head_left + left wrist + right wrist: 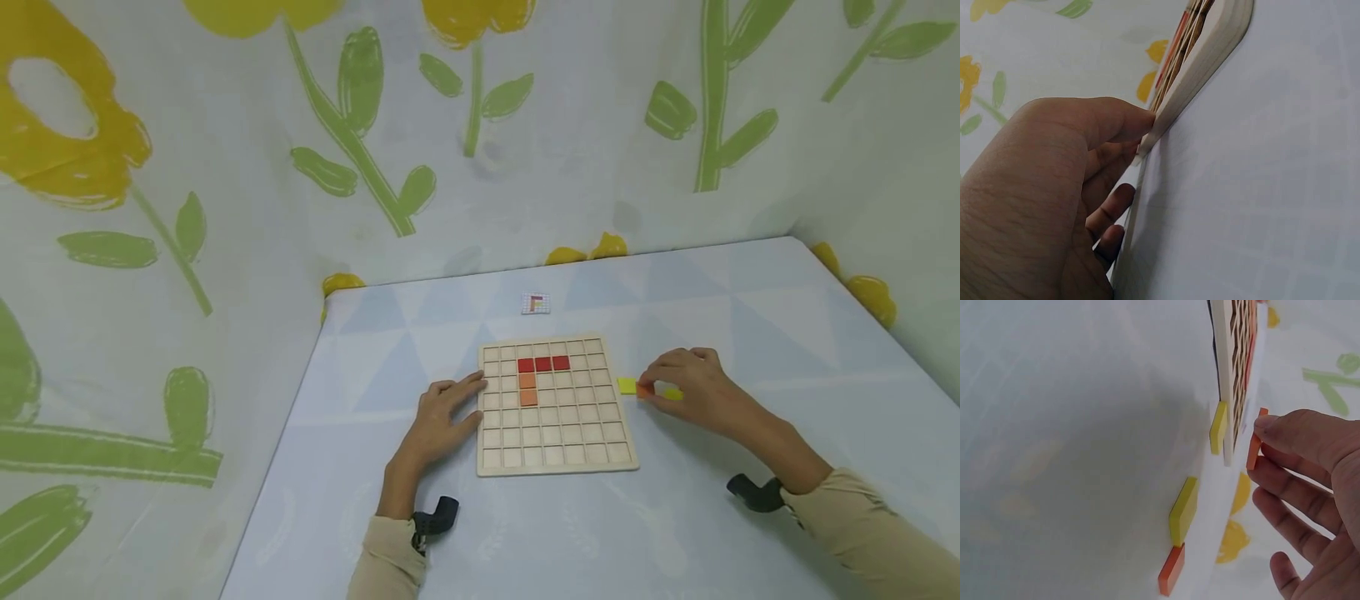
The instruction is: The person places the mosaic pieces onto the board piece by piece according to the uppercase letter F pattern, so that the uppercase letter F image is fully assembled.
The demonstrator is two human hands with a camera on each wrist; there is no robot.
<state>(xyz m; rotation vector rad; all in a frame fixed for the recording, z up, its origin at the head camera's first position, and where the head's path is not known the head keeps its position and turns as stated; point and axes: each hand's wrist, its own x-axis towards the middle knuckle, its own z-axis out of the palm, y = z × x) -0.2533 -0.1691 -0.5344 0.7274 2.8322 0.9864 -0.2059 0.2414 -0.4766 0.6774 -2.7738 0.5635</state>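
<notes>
A wooden grid board (555, 433) lies on the table with three red tiles (543, 364) in a row and two orange tiles (528, 389) below the leftmost one. At the board's left edge rests my left hand (441, 423), its thumb and fingertips touching the frame; the left wrist view shows the hand (1054, 181) against the board's side (1194, 81). My right hand (701, 392) pinches an orange tile (1256, 440) between thumb and fingers, right of the board. Below it in the right wrist view lie two yellow tiles (1184, 511) and another orange tile (1172, 570).
A small pattern card (536, 303) lies behind the board, showing a coloured grid. White cloth walls with printed flowers (360, 125) stand behind and beside the table (525, 542). Both wrists carry black devices (438, 517).
</notes>
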